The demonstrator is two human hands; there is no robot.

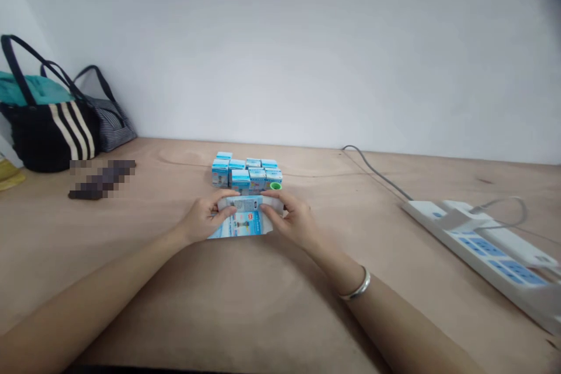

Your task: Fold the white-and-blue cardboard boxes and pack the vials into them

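Observation:
Between my two hands is a flattened blue-and-white printed carton (245, 223), held up a little above the table. My left hand (205, 219) pinches its left side, thumb on the printed face. On the right edge my right hand (291, 219) grips it the same way, thumb in front and fingers behind. Just beyond the carton stand several small blue-and-white boxes (240, 179), grouped close together. A green ring-shaped item (276, 186) shows beside the nearest right box, partly hidden by my right hand.
A white power strip (491, 257) with plugged-in adapters lies at the right, its grey cable (377, 172) running to the wall. At the left stand a black bag (39, 134) with white stripes and a striped grey bag (114, 123). A dark blurred object (103, 181) lies before them.

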